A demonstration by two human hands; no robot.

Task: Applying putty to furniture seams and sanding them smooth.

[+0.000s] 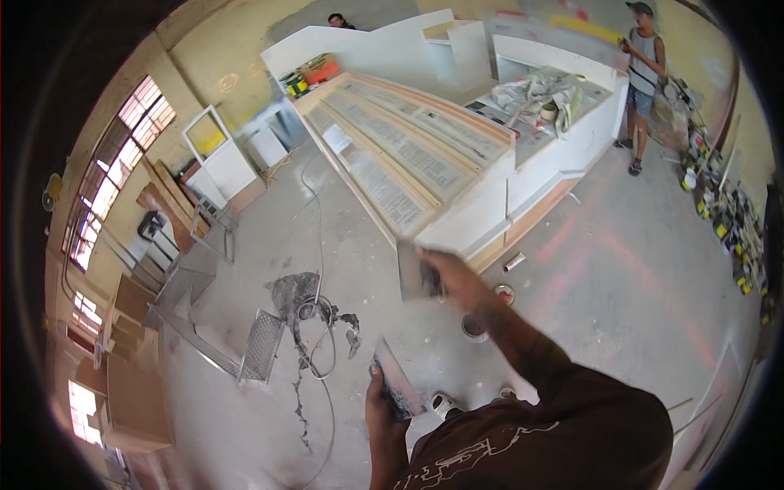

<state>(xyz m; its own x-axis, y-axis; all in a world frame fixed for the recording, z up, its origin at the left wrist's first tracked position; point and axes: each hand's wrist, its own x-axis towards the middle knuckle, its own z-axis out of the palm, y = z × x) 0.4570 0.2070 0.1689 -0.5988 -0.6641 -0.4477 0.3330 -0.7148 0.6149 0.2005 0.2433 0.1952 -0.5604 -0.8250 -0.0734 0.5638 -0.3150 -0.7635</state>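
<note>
Far left of the long white cabinet (474,216), brown wooden boxes (139,392) stand by the windowed wall. Closer to the cabinet, a metal frame with a mesh panel (263,347) juts over the floor (245,261), narrowing the passage on that side. Between this frame and the cabinet's near corner, a thin hose (330,408) lies looped beside a dark patch (294,292), across the walking space. The left hand (382,408), well short of that corner on the wearer's side, is closed on a flat plate (398,377), held tilted and apart from the cabinet, thumb at its edge; the other fingers are largely hidden. The right hand (449,273), at the near corner, grips a flat blade (411,273); its upper edge overlaps the corner, but blur prevents telling whether they touch. Two round containers (505,291) sit near the cabinet's lower edge, close to the wearer's footing. Crumpled cloths (531,91) rest on the cabinet's right section. Beyond its right end, near the edge, stands a person (645,61); a strip of floor separates the cabinet from piled tins and bags (727,216) along the wall
</note>
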